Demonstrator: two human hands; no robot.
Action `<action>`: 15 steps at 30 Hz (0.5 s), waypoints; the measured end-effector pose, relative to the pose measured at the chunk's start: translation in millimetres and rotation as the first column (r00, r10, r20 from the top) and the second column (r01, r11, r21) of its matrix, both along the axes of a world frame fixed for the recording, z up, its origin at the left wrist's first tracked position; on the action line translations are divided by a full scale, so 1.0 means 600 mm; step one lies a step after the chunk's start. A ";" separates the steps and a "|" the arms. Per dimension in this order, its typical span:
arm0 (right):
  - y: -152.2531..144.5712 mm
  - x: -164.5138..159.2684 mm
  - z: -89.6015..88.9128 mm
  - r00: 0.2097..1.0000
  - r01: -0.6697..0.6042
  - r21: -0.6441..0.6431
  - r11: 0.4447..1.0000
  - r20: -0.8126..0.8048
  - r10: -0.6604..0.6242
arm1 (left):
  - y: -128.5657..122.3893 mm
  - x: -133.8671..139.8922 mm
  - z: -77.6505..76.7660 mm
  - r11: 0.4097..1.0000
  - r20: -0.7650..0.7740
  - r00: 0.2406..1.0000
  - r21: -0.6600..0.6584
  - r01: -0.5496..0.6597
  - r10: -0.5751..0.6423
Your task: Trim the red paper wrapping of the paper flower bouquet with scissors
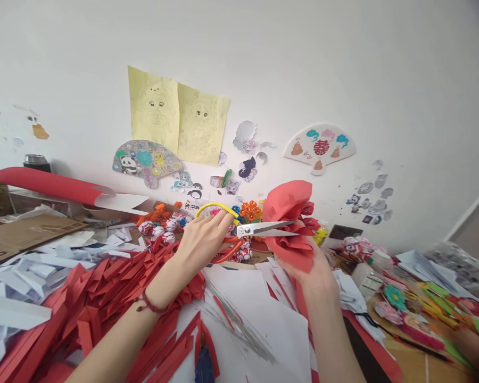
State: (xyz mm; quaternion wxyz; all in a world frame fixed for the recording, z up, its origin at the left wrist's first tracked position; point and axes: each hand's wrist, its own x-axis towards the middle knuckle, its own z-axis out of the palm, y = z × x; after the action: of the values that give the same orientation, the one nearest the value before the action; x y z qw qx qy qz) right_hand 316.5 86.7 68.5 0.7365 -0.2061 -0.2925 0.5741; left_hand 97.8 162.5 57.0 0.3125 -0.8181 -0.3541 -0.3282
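My left hand [207,234] is closed around the handles of a pair of scissors [255,229], one loop yellow and the other orange. The scissor blades point right, slightly parted, and lie across a bunch of red crepe-like paper [289,199]. My right hand [307,263] grips that paper from below and behind, so most of its fingers are hidden. Darker red folded petals show at the paper's right side. I cannot tell whether the blades are cutting into the paper. Below the hands, white sheets [279,324] carry a bundle of thin wires [243,324].
Red folded paper strips [115,298] heap up at left, beside white paper strips [19,287]. A red paper roll [48,183] lies behind them. Orange paper-like flowers [250,211] stand near the wall. A blue-handled tool [204,364] lies in front. Colourful craft pieces [407,314] clutter the right.
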 end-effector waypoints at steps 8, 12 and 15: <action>0.029 0.012 -0.003 0.998 -0.015 -0.069 0.997 -0.065 0.010 | 0.005 -0.002 -0.003 1.000 0.007 1.000 0.026 -0.007 0.007; 0.029 0.021 -0.005 0.997 0.015 -0.076 0.997 -0.075 -0.021 | 0.004 -0.004 -0.004 0.999 0.002 1.000 0.030 -0.022 0.022; 0.022 0.025 -0.008 0.999 0.029 -0.085 0.996 -0.038 -0.033 | 0.002 -0.006 -0.003 0.999 -0.001 0.999 0.016 -0.032 0.032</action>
State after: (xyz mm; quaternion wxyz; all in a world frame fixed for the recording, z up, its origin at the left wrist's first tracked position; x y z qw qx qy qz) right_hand 331.6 99.7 63.6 0.7416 -0.2302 -0.2501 0.5784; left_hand 94.4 164.0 55.1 0.3243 -0.8101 -0.3644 -0.3252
